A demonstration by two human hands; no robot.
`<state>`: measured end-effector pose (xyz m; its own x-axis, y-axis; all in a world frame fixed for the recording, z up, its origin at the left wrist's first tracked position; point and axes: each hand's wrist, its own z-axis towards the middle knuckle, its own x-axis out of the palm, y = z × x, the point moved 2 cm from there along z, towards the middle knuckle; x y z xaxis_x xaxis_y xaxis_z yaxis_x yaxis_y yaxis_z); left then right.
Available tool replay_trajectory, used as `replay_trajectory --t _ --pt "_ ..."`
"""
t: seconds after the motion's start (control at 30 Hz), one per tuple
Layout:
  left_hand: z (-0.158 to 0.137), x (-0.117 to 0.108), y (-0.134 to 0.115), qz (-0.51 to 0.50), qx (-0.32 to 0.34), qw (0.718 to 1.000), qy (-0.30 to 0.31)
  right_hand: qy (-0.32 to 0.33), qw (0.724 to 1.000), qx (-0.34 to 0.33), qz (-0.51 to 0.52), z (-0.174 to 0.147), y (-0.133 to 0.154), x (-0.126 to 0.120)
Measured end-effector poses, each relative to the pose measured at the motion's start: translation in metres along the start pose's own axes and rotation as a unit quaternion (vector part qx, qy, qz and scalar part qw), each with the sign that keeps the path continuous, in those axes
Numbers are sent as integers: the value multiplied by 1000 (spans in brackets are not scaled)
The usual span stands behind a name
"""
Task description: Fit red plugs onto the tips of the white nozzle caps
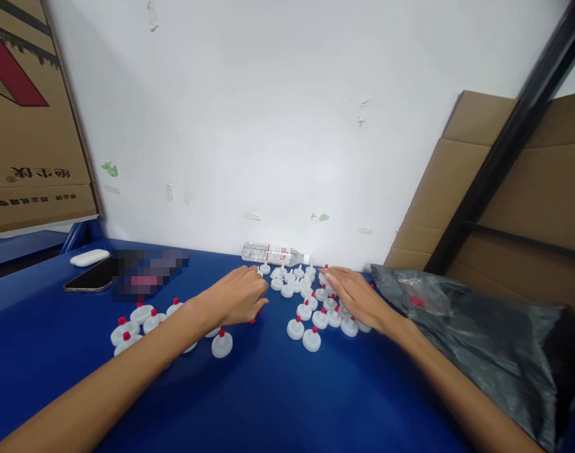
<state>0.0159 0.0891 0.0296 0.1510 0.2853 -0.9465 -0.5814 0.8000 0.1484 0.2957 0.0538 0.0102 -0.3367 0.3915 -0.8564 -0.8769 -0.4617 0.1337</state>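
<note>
My left hand is above the blue table with its fingers curled. Small red tips show by its thumb, but the hand hides whatever it may hold. My right hand reaches over a group of white nozzle caps with red tips, fingers stretched out and partly covering them. Between the hands, farther back, stand several plain white nozzle caps without red tips. More red-tipped caps are spread at the left, some behind my left forearm, and one cap sits just in front of it.
A clear plastic bottle lies against the white wall. At the left are a phone, a white case and a blurred patch. A dark plastic bag covers the right side. Cardboard leans behind a dark post.
</note>
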Motion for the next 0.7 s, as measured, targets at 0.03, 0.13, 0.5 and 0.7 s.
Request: replay_trajectory --t 0.03,0.13,0.5,0.7 --pt "-1 1 -1 -2 -7 1000 7 12 1000 6 -1 -1 -3 2" --pt "-3 2 -4 4 -16 999 34 38 999 19 0 -2 -4 6" --pt "1 5 -10 -12 0 998 63 69 997 22 33 -2 -2 8" --pt "2 5 -11 6 4 999 46 83 994 52 47 -1 -2 7"
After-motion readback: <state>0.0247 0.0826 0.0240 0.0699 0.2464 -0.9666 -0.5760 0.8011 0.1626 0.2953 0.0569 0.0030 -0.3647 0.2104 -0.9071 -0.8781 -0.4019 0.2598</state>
